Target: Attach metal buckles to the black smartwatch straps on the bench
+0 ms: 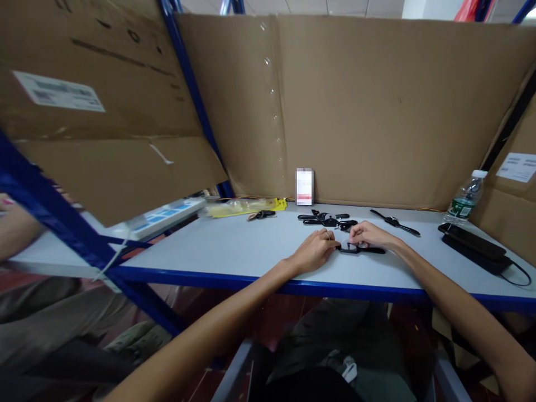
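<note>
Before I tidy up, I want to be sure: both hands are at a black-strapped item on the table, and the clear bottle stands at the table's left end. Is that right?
Not quite: the head view shows the clear bottle at the right end of the table. The left hand and right hand are indeed at a black-strapped item.

Both forearms (234,310) angle inward, with the left hand (315,251) and right hand (369,234) close together, fingers bent.

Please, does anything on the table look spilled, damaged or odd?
I see nothing spilled on the table; small damage would be too fine to judge. Only the crumpled clear-and-yellow plastic packaging at the back left looks untidy, because it lies bunched.
</note>
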A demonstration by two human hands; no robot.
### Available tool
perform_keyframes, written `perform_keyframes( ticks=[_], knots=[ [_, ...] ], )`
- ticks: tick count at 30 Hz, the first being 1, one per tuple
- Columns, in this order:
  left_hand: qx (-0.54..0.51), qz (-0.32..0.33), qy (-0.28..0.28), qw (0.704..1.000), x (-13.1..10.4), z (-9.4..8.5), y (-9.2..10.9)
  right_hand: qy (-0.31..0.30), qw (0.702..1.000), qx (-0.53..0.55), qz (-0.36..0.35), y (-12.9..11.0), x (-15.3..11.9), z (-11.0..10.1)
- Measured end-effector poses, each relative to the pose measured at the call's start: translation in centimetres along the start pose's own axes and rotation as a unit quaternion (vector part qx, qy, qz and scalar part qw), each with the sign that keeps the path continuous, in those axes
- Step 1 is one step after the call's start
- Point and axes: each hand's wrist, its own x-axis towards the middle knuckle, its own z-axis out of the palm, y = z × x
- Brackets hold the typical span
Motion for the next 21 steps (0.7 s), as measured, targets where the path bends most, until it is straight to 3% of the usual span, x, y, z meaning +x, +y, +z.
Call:
perform_keyframes(
  ticks=[17,19,21],
  knots=[
    [0.007,-0.017,-0.003,1.0,0.5,-0.5,0.6,-0.004,0.999,-0.041,-0.005,0.1,-0.1,0.0],
    [-0.01,-0.021,0.023,0.999,0.5,-0.9,0.7,0.018,0.999,-0.038,-0.009,-0.1,-0.2,-0.3],
    [-0.06,-0.036,0.084,0.994,0.0,-2.0,1.6,0.082,0.996,-0.039,-0.021,-0.2,-0.2,-1.1]
  ],
)
